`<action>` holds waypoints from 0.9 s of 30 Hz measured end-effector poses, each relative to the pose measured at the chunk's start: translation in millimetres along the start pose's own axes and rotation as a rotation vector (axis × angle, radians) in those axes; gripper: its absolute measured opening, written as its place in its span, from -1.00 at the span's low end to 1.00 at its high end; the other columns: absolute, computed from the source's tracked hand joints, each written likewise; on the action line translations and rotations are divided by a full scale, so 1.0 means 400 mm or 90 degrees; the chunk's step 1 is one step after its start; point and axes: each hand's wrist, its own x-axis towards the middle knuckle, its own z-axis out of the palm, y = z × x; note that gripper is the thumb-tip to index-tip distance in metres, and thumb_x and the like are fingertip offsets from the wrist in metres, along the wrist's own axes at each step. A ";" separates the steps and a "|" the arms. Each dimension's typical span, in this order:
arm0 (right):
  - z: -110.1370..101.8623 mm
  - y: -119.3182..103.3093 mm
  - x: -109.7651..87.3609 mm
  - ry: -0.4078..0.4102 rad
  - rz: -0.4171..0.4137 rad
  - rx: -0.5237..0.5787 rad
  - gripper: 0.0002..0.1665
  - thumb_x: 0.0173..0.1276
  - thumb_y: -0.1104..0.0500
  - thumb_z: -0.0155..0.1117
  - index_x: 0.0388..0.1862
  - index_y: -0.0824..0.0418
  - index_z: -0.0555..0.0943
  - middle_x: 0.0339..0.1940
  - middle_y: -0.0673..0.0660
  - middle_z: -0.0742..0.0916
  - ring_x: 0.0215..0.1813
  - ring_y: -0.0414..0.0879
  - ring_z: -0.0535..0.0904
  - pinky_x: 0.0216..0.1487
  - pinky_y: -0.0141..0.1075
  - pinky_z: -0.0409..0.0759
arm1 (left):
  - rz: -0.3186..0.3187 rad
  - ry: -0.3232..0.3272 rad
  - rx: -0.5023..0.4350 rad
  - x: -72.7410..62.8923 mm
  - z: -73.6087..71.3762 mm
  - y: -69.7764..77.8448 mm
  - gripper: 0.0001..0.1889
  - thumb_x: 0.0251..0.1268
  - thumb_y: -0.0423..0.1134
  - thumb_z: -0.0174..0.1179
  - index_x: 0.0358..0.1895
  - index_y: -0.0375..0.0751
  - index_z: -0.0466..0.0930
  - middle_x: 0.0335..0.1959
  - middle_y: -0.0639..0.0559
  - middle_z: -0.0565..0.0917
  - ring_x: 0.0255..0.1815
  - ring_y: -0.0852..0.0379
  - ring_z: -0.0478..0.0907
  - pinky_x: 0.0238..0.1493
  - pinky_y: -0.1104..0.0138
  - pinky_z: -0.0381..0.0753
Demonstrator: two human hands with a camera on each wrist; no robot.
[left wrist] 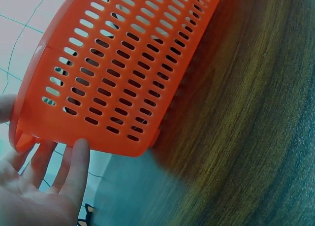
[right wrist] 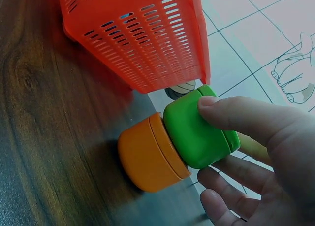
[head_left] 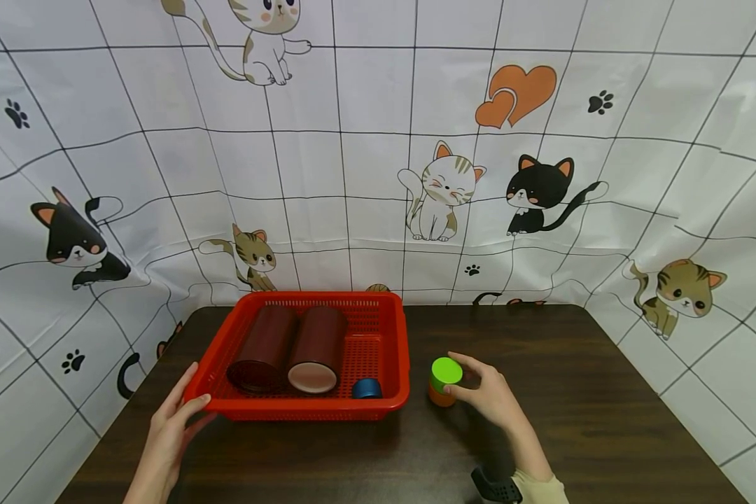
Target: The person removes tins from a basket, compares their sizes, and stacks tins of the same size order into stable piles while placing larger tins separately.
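Observation:
My left hand (head_left: 166, 434) grips the near left corner of a red plastic basket (head_left: 309, 411), thumb at the rim and fingers against the outside wall (left wrist: 74, 125). Two dark red-brown cylinders (head_left: 266, 346) lie side by side in it; the right one shows a pale end (head_left: 313, 378). By the basket's near wall sits a small blue round container (head_left: 367, 388). To the basket's right, my right hand (head_left: 491, 395) pinches a small green lidded pot (right wrist: 194, 132) between thumb and fingers. Directly beneath that pot, an orange pot (right wrist: 150, 154) of similar shape stands on the table.
The dark wood-grain table (head_left: 542, 336) runs right and forward of the basket. Behind and at both sides hangs a white gridded sheet (head_left: 365, 168) printed with cats. A black band (head_left: 496, 486) circles my right wrist.

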 end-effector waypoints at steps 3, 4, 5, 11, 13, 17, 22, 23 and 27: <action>0.000 0.003 0.001 -0.002 -0.003 0.001 -0.26 0.16 0.06 0.52 0.35 -0.04 0.52 0.18 0.12 0.68 0.07 -0.04 0.59 -0.04 -0.25 0.55 | -0.007 0.002 0.002 -0.002 0.000 0.001 -0.24 0.47 0.02 0.10 0.56 0.49 -0.16 0.66 -0.01 -0.19 0.11 0.46 0.32 -0.01 0.51 0.61; 0.000 0.004 0.001 -0.003 -0.004 0.001 -0.26 0.16 0.06 0.52 0.36 -0.03 0.52 0.18 0.13 0.67 0.07 -0.04 0.59 -0.04 -0.25 0.55 | -0.011 0.002 0.002 -0.003 0.000 0.001 -0.24 0.48 0.03 0.10 0.55 0.51 -0.16 0.66 0.01 -0.19 0.13 0.44 0.31 -0.01 0.52 0.61; 0.000 0.005 0.001 -0.004 -0.004 0.002 -0.26 0.16 0.05 0.52 0.36 -0.03 0.52 0.19 0.13 0.67 0.07 -0.04 0.58 -0.04 -0.25 0.55 | -0.013 0.002 0.002 -0.004 0.001 0.002 -0.24 0.48 0.03 0.09 0.55 0.51 -0.16 0.66 0.02 -0.20 0.15 0.41 0.29 0.00 0.52 0.61; -0.001 0.007 0.001 -0.010 -0.011 -0.005 -0.21 0.14 0.04 0.53 0.38 -0.04 0.49 0.24 0.13 0.65 0.12 -0.01 0.57 0.05 -0.18 0.56 | -0.019 0.001 0.002 -0.001 0.002 0.006 -0.25 0.49 0.03 0.08 0.56 0.50 -0.17 0.66 0.02 -0.20 0.10 0.45 0.29 -0.02 0.53 0.60; -0.003 0.005 0.000 -0.010 -0.015 -0.006 -0.17 0.13 0.03 0.54 0.40 -0.03 0.46 0.25 0.14 0.65 0.15 0.02 0.57 0.10 -0.12 0.57 | -0.018 0.001 0.001 0.000 0.002 0.006 -0.25 0.49 0.02 0.07 0.56 0.49 -0.17 0.66 0.02 -0.19 0.09 0.47 0.29 -0.03 0.53 0.60; -0.010 -0.003 -0.002 -0.007 -0.015 0.008 -0.11 0.12 0.02 0.56 0.44 0.00 0.41 0.26 0.17 0.63 0.20 0.08 0.57 0.12 -0.04 0.60 | -0.018 0.001 0.001 0.002 0.004 0.008 -0.26 0.51 0.00 0.06 0.56 0.48 -0.17 0.66 0.04 -0.19 0.08 0.48 0.30 -0.03 0.54 0.60; -0.021 -0.015 -0.002 -0.001 -0.015 0.029 -0.13 0.13 0.04 0.55 0.43 0.00 0.41 0.28 0.20 0.61 0.23 0.15 0.56 0.12 -0.04 0.64 | -0.021 0.002 -0.001 0.001 0.004 0.009 -0.25 0.50 0.01 0.07 0.56 0.49 -0.18 0.66 0.04 -0.20 0.08 0.48 0.30 -0.02 0.54 0.60; -0.023 -0.017 -0.002 0.001 -0.018 0.028 -0.14 0.14 0.05 0.55 0.42 0.00 0.42 0.28 0.20 0.62 0.23 0.16 0.56 0.14 -0.02 0.63 | -0.021 0.002 -0.001 0.001 0.004 0.009 -0.25 0.49 0.01 0.07 0.56 0.49 -0.17 0.66 0.04 -0.20 0.10 0.46 0.29 -0.02 0.53 0.60; -0.032 -0.029 0.004 0.016 -0.041 0.014 -0.20 0.17 0.04 0.52 0.40 -0.01 0.44 0.27 0.17 0.64 0.25 0.18 0.56 0.17 0.02 0.58 | -0.016 0.004 -0.005 0.000 0.004 0.006 -0.25 0.49 0.02 0.08 0.56 0.49 -0.15 0.67 0.05 -0.21 0.14 0.41 0.27 -0.03 0.54 0.60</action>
